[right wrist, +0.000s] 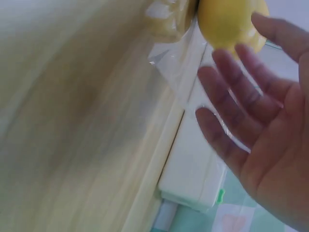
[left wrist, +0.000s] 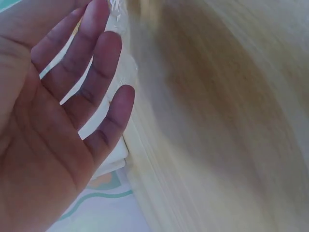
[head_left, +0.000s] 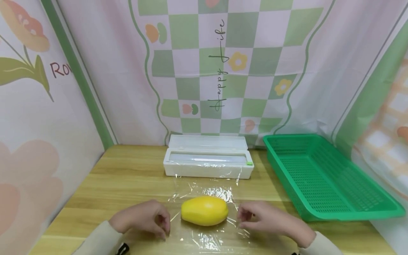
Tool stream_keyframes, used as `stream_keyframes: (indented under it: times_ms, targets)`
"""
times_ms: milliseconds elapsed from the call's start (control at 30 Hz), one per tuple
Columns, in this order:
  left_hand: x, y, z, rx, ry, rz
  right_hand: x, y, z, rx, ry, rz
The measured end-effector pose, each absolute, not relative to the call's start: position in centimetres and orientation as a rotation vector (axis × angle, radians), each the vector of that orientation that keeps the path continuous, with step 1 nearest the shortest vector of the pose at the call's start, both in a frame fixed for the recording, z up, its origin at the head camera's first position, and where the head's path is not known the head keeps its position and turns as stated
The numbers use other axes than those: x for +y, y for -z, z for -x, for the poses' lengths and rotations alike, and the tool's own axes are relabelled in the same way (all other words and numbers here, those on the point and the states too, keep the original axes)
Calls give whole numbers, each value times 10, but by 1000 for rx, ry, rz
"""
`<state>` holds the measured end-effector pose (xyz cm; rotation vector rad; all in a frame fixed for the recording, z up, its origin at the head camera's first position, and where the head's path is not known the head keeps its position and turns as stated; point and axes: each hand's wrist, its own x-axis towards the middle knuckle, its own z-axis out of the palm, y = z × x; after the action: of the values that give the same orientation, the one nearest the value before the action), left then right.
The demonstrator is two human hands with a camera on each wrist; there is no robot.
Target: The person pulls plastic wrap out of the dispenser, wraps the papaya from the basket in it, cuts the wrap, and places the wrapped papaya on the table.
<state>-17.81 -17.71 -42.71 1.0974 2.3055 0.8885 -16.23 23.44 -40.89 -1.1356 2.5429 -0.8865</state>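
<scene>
Wooden table (head_left: 121,177) carries a green basket (head_left: 322,177) at right and a white film dispenser (head_left: 208,161) at the back. A sheet of cling film (head_left: 204,209) runs from the dispenser toward the person. A yellow mango (head_left: 204,210) lies on the film, long axis left to right, between the hands. Left hand (head_left: 145,217) and right hand (head_left: 267,219) rest palm-down beside it, fingers loosely extended, gripping nothing visible.

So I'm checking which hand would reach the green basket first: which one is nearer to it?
Right. The right hand lies just right of the yellow mango, close to the green basket; the left hand is beyond the mango's far side.
</scene>
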Motion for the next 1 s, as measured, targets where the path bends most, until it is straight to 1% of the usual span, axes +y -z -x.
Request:
stream_keyframes:
  times_ms: [133, 300, 433, 600, 767, 900, 1000]
  targets:
    - [-178, 429, 178, 2292, -855, -1129, 243, 417, 158, 2451, 868, 1288]
    - [-178, 429, 176, 2313, -821, -1223, 248, 424, 152, 2418, 819, 1300]
    - [-176, 430, 171, 2293, -818, -1248, 248, 430, 148, 2424, 776, 1337]
    - [-172, 432, 165, 2290, -681, -1202, 246, 435, 146, 2430, 714, 1428]
    - [-168, 431, 161, 2317, -596, -1135, 246, 437, 146, 2414, 695, 1466]
    - [-166, 428, 158, 2349, -600, -1057, 246, 438, 147, 2403, 710, 1438]
    - [-166, 426, 158, 2359, -616, -1057, 246, 439, 147, 2384, 727, 1402]
